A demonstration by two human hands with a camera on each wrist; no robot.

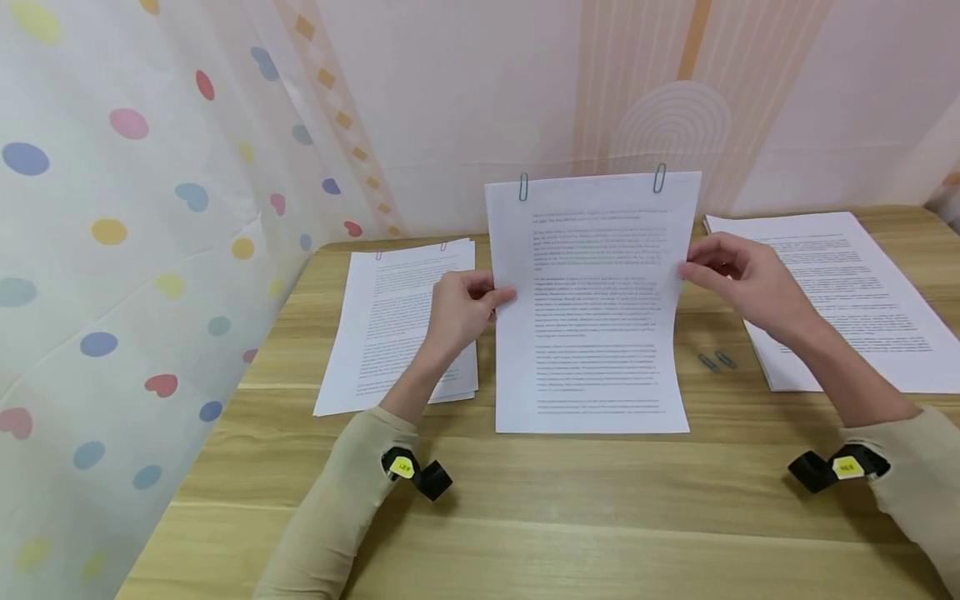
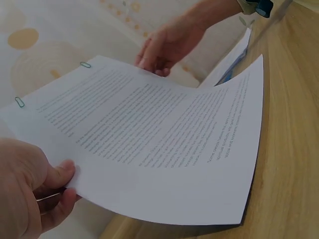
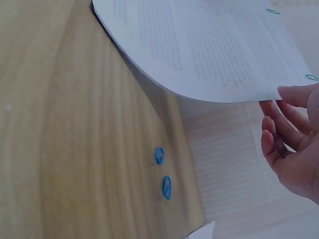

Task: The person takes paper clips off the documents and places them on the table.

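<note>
On the wooden table (image 1: 570,500), the left hand (image 1: 459,310) pinches the left edge and the right hand (image 1: 738,275) the right edge of a clipped sheaf of printed pages (image 1: 592,308), raised at its top, two loose blue paper clips (image 1: 716,361) lying just right, paper stacks beyond.

White sheets (image 1: 592,308) carrying fine grey printed lines are showing at centre frame, fastened with two teal paper clips (image 1: 659,177). A light wood-grain table (image 1: 525,517) is filling the lower frame. A white curtain (image 1: 112,208) dotted pink, blue and yellow is hanging at left. Beige sleeves (image 1: 337,508) are showing below.
</note>
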